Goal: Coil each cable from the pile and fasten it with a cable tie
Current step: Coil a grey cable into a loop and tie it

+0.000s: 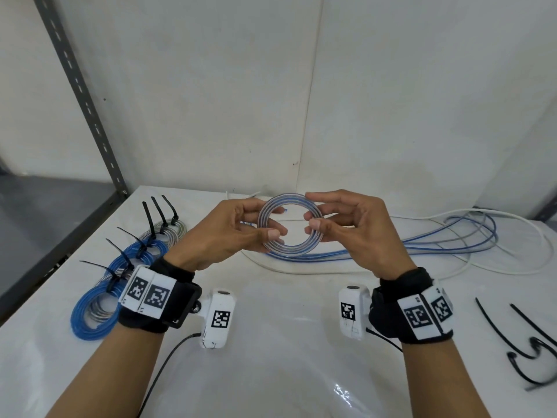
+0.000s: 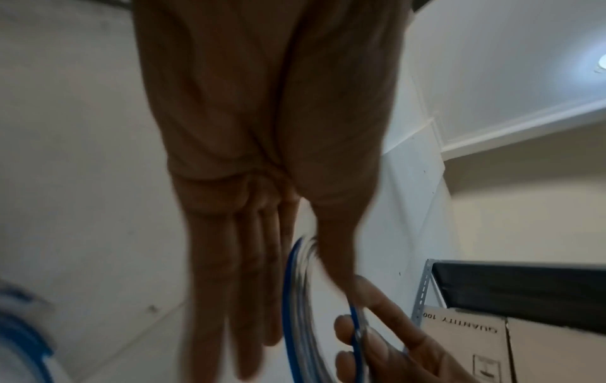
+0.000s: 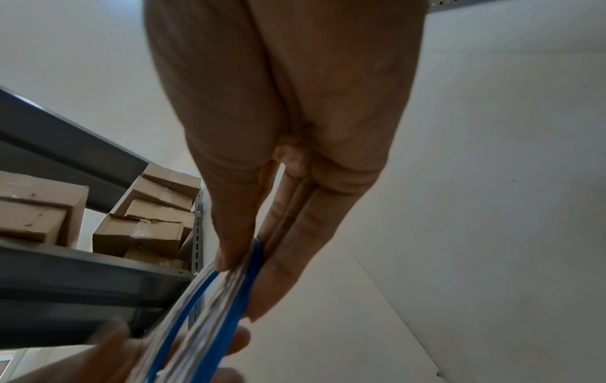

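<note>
A round coil of blue and grey cable (image 1: 291,224) is held upright above the white table (image 1: 271,342). My left hand (image 1: 256,227) pinches its left side between thumb and fingers. My right hand (image 1: 318,220) pinches its right side the same way. The left wrist view shows the coil (image 2: 296,298) edge-on beside my straight fingers (image 2: 229,298), with the other hand's fingers at its far side. The right wrist view shows the coil (image 3: 223,292) squeezed between thumb and fingers (image 3: 285,272). No cable tie is on this coil.
Several tied coils (image 1: 120,273) with black ties lie in a row on the left. A pile of loose blue, grey and white cables (image 1: 452,236) spreads at the back right. Loose black cable ties (image 1: 524,354) lie at the right edge. Metal shelving (image 1: 81,95) stands to the left.
</note>
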Available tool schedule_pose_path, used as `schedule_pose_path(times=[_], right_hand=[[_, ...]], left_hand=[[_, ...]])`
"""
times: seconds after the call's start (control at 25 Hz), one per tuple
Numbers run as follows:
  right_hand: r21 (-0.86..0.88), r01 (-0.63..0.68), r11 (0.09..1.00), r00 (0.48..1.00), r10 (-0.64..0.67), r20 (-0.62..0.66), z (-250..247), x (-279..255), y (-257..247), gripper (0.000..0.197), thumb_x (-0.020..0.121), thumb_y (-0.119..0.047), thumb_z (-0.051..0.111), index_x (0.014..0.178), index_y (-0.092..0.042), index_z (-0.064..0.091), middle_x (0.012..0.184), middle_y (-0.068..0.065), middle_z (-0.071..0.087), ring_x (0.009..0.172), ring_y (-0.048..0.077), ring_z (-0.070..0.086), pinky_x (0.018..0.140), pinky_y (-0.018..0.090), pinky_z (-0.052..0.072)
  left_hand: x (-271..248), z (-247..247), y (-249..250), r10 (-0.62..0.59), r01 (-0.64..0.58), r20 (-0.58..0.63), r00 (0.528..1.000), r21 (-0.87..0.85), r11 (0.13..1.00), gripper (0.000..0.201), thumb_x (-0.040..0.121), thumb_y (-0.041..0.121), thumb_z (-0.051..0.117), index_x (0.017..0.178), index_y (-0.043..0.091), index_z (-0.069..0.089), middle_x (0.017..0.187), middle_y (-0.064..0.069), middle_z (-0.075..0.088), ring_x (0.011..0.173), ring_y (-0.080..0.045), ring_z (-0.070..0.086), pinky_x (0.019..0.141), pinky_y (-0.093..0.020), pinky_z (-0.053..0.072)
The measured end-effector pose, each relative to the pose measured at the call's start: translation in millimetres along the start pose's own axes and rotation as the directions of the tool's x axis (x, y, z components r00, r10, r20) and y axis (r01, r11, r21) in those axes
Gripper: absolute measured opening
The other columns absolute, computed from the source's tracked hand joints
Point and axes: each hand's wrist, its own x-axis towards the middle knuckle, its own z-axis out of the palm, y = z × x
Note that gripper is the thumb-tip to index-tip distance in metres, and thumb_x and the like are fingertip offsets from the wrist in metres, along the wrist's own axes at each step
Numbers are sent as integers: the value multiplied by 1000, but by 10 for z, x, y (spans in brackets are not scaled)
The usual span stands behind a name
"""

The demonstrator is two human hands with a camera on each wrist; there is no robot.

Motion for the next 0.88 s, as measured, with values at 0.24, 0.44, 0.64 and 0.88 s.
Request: schedule_pose_path(times=[0.24, 0.44, 0.64, 0.88], right_hand=[[-118, 5, 993, 989, 12, 146, 130, -9, 73, 33, 88, 2, 74, 115, -16, 75, 96, 5, 77, 83, 26, 76, 77, 33, 62], [-104, 16, 994, 987, 0, 161, 155, -8, 59, 31, 88, -3, 75, 115, -17, 75, 98, 5, 77, 85, 33, 75, 80, 41, 62], [-71, -69, 995, 989, 77, 129, 60, -138, 55, 32, 88, 0, 74, 118, -12, 73, 98, 18, 75, 81, 33, 74, 79, 45, 61], [-186, -284, 941, 957, 265, -122, -595, -522, 109, 15, 97, -26, 66, 108, -17, 73, 97, 17, 75, 84, 28, 73, 74, 39, 59]], left_hand=[[79, 140, 1, -156, 157, 15, 988, -124, 980, 55, 104, 54, 35, 84, 8, 59, 56, -6, 48, 49, -22, 48, 78, -42, 54], [97, 187, -1, -251, 261, 70, 965, -224, 939, 51, 107, 41, 35, 67, 14, 49, 51, 6, 21, 46, -13, 15, 59, -29, 43], [117, 380, -18, -237, 257, 106, 966, -253, 933, 46, 108, 33, 35, 66, 16, 45, 52, 9, 19, 45, -11, 14, 53, -26, 36], [315, 1048, 58, -228, 245, 157, 961, -94, 965, 41, 106, 31, 40, 67, 18, 41, 57, 6, 19, 47, -13, 15, 53, -28, 33]])
